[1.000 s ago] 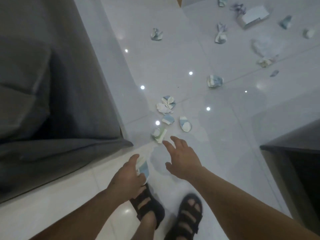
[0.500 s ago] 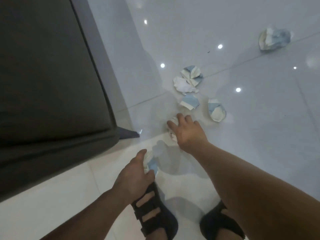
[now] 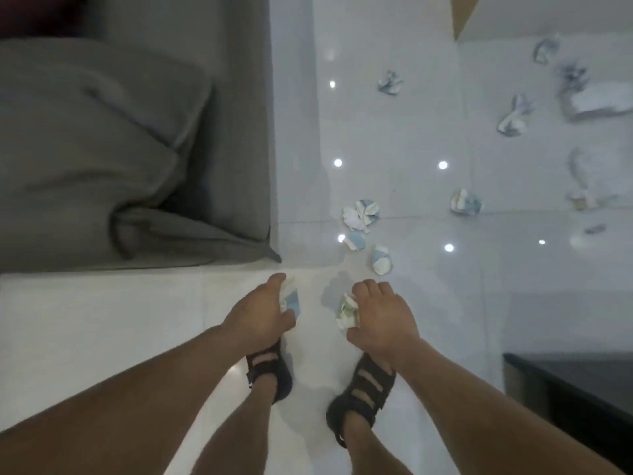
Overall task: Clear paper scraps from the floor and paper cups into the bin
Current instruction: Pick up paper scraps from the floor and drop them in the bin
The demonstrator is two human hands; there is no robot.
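Head view: left hand has fingers curled round a blue-white paper scrap, held just above the white tile floor. Right hand grips a crumpled greenish-white scrap, fingers bent over it. Both hands are over the feet in black sandals. Three torn pieces lie close ahead, another ball of paper further right, more scattered beyond, blurred. Grey sofa on left, dark furniture corner lower right.
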